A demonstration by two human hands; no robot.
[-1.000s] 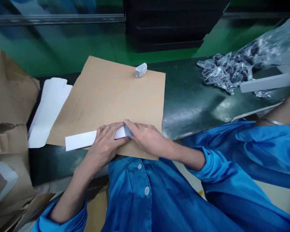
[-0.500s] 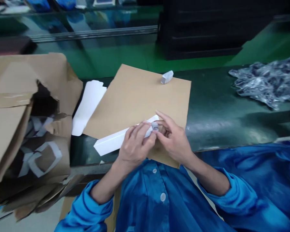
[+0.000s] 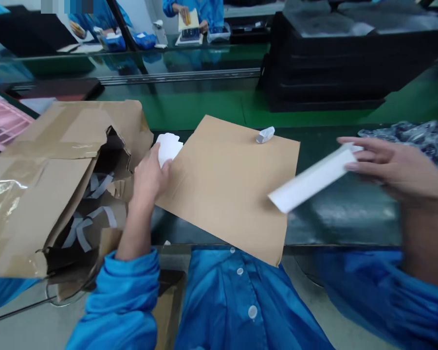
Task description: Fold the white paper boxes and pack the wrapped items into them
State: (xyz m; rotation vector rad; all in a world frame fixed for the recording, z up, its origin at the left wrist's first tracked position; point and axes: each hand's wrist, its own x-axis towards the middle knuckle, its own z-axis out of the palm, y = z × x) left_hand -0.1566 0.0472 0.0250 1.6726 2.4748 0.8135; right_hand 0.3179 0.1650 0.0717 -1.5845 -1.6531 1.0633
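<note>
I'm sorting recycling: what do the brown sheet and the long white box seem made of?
Brown sheet: probably matt cardboard, given its plain tan face and faint creases. Long white box: likely smooth thin card, judging by its straight folded edges; coating unclear.

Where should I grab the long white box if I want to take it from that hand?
Probably grip the long white box by its free lower end, coming from the left, with thumb and fingers across its narrow width. It's slim, that end slants down toward the brown cardboard, and the right hand has the other end.
</note>
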